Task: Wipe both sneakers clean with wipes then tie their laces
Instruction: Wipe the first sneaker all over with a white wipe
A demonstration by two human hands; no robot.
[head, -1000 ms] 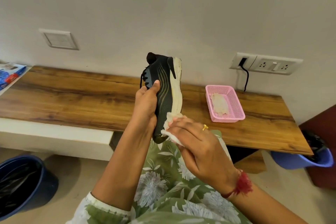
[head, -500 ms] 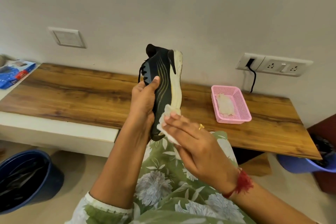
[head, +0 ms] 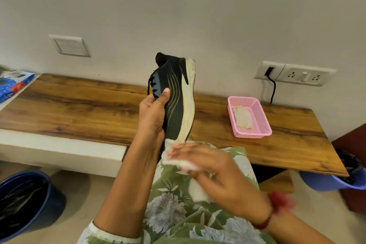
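Sneaker [head: 176, 105] in left hand [head: 152, 117], wipe [head: 172, 154] in right hand [head: 223, 176] at toe

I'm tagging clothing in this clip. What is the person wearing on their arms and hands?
On the left there is a green floral sleeve with a pale trimmed cuff; the left hand shows no jewellery. A red thread band, blurred, circles the other wrist, and no sleeve shows there. The right hand is too blurred to tell any ring.
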